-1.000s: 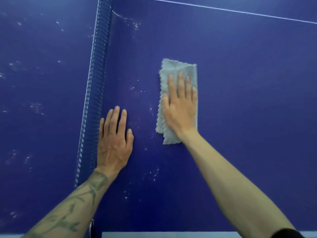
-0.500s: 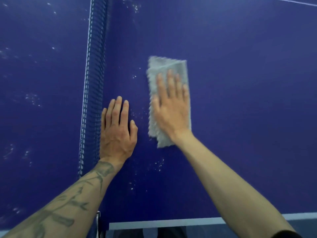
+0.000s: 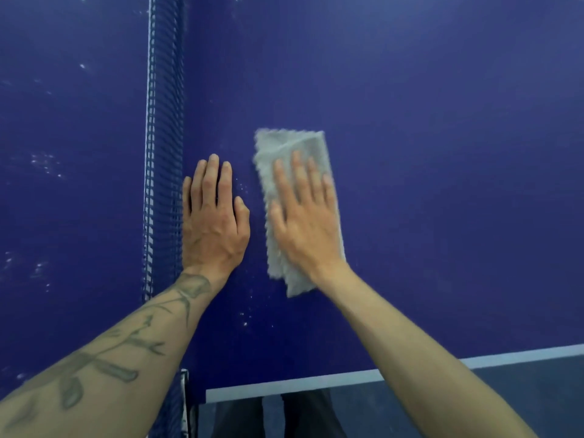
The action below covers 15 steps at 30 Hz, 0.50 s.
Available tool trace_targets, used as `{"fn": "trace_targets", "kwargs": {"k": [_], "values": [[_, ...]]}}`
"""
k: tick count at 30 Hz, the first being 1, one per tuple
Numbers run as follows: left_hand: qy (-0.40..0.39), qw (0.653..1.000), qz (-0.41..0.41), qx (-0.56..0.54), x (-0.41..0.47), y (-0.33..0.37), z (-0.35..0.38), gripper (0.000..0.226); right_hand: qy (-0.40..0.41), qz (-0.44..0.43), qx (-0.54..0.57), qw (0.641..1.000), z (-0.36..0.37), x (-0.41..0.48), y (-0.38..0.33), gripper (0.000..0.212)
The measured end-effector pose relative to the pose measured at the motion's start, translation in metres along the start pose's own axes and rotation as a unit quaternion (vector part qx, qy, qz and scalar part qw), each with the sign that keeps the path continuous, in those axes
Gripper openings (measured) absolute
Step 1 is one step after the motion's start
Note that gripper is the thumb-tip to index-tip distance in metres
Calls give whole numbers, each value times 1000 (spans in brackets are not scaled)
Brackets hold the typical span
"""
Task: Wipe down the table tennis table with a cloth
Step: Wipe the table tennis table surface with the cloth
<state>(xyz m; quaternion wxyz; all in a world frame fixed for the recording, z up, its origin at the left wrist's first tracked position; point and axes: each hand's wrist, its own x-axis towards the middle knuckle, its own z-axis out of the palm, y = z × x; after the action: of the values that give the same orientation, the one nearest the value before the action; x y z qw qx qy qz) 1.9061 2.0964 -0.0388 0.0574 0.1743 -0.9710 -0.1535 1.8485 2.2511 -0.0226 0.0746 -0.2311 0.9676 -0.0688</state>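
Both hands lie flat: the right (image 3: 305, 226) presses the cloth (image 3: 295, 147) mid-wipe, the left (image 3: 215, 222) braces beside the net (image 3: 164, 153); specks (image 3: 245, 319) near the table (image 3: 442, 184) edge likely need wiping next.

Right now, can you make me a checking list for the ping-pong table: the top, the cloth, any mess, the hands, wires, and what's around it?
Surface: blue table top, with white specks near the left hand and more left of the net.
Job's things: folded grey cloth lies flat on the table top, right of the net.
Clutter: nothing seen.
Hands: right hand presses flat on the cloth; left hand rests flat on the table top beside the net, holding nothing.
Cables: nothing seen.
Surroundings: white edge line; dark floor and the person's dark trousers below it.
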Motion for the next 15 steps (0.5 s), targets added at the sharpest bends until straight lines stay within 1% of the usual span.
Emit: {"fn": "trace_targets", "kwargs": {"k": [2,3,4,7,9,10,12,13,15], "values": [[2,1000,2,-2,0,0,0,56,-23,-81,-8,996,2,-38,10,62],[3,1000,3,-3,0,0,1,56,-25,-90,-9,996,0,-50,24,62],[3,1000,2,-4,0,0,1,56,-22,-72,-12,997,-2,-55,40,62],[-2,1000,3,0,-2,0,1,56,-2,51,-16,999,-8,-41,73,63],[-5,1000,2,-1,-3,1,1,56,13,114,8,993,-10,-20,65,64],[-5,1000,2,-1,-3,1,1,55,18,126,18,992,-8,-13,52,65],[-4,1000,11,0,-5,0,-1,55,17,102,26,994,-2,-15,23,66],[-3,1000,19,-2,-9,-2,-2,55,14,63,22,998,2,-25,10,66],[-3,999,36,4,-23,-6,-9,54,-6,-51,0,999,10,-60,-6,64]]}}
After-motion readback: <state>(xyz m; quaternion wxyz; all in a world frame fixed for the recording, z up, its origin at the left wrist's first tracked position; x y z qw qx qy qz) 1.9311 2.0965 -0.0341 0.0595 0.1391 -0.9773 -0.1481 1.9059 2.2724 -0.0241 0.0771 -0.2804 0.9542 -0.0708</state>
